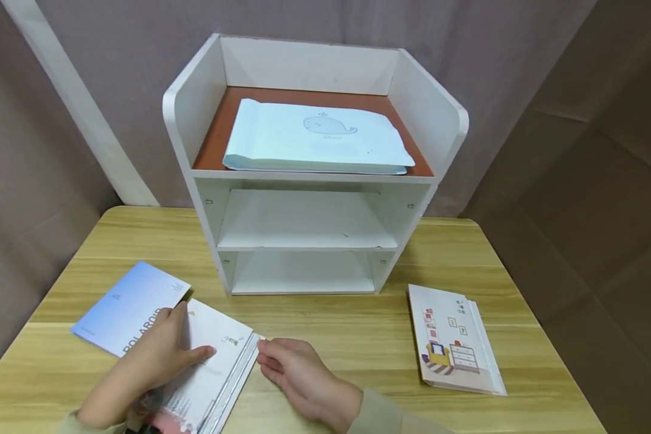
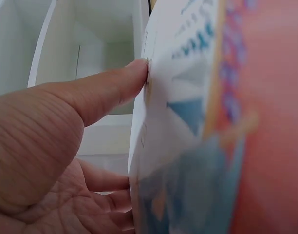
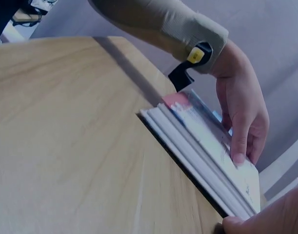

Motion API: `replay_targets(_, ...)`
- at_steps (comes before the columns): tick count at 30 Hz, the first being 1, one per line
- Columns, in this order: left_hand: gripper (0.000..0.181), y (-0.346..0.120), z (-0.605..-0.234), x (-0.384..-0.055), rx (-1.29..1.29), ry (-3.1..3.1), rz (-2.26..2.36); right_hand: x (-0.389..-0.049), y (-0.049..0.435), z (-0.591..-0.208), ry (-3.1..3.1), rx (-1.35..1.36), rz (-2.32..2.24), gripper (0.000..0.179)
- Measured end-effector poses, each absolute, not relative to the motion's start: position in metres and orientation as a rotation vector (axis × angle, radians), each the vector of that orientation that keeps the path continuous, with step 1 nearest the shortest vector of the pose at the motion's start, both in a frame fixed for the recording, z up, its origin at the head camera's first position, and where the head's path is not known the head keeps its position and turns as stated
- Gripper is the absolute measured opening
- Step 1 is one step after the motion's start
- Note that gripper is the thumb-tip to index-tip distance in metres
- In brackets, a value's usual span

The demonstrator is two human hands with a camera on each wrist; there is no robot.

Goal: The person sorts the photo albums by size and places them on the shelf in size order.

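Note:
A white photo album (image 1: 214, 322) with a silvery strip along its right side lies at the front left of the table. My left hand (image 1: 160, 343) holds it at its left edge, with the thumb on the cover. In the left wrist view the fingers of that hand (image 2: 46, 141) reach behind the album's edge. My right hand (image 1: 311, 380) pinches the album's upper right corner between thumb and fingers. The right wrist view shows the thick, layered side of the album (image 3: 197, 161). A blue album (image 1: 135, 301) marked POLAROID lies beside it, partly covered by my left hand.
A white shelf unit (image 1: 306, 247) stands at the back of the wooden table (image 1: 325, 337). On its brown top lies a pale album (image 1: 282, 135) with a whale drawing. Another album (image 1: 452, 343), with a furniture picture, lies at the right.

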State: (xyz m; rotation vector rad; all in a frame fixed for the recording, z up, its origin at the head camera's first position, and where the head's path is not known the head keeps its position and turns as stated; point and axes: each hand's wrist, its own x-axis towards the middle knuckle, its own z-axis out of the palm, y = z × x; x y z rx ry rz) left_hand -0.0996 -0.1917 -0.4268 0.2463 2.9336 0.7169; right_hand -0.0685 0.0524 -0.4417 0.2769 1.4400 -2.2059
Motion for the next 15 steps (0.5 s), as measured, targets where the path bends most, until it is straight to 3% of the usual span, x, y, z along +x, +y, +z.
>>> replay_targets(3,0.117,-0.1905,-0.4257,-0.0983,0.247,2.931,0.758,-0.0705,0.0549,-0.4403,1.454,0.241,-2.196,0.071)
replay_targets(10,0.122,-0.1868,-0.4232,-0.0987,0.227,2.881,0.789,-0.0752,0.0559,-0.4396,1.515,0.112,-2.178,0.043)
replay_targets(15,0.118,-0.1853,-0.4220,-0.0995,0.230,2.877,0.810,-0.0768,0.0564,-0.4408,1.528,0.090,-2.154,0.052)
